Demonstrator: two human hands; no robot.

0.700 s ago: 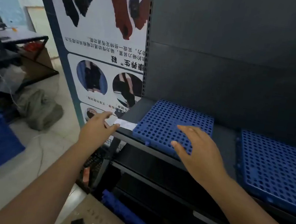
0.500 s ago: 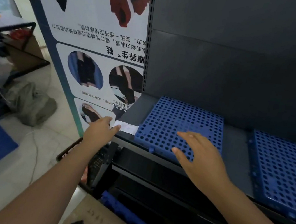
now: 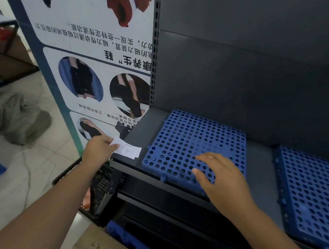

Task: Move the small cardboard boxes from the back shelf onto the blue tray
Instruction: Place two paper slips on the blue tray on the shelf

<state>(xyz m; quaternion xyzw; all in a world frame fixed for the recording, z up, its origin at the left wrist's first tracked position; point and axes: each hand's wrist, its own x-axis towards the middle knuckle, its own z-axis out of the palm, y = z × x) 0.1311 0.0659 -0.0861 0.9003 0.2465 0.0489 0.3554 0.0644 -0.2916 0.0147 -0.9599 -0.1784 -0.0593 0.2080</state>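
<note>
Head view: the blue tray (image 3: 197,137), a flat perforated panel, lies on the dark shelf (image 3: 148,128) toward its left end, with nothing on it. A second blue tray (image 3: 315,198) lies to its right, a strip of bare shelf between them. No small cardboard boxes show anywhere on this shelf or against its dark back panel (image 3: 249,77). Only a corner of a brown carton (image 3: 101,247) shows at the near bottom edge, too cropped to judge.

The right hand (image 3: 222,180) is over the near part of the left tray, fingers straight and spread and holding nothing. Whether it presses the tray or hovers just above it cannot be told. The left hand (image 3: 98,149) is at the shelf's near left corner, fingertips on the left edge of a white paper slip (image 3: 128,151) lying just left of the tray. I cannot tell whether it pinches the slip or merely touches it.

This looks like preparation, seating the tray and dealing with the slip, with no box moved yet. The next move probably calls for finding the boxes, which are out of view, and freeing both hands to fetch one.
</note>
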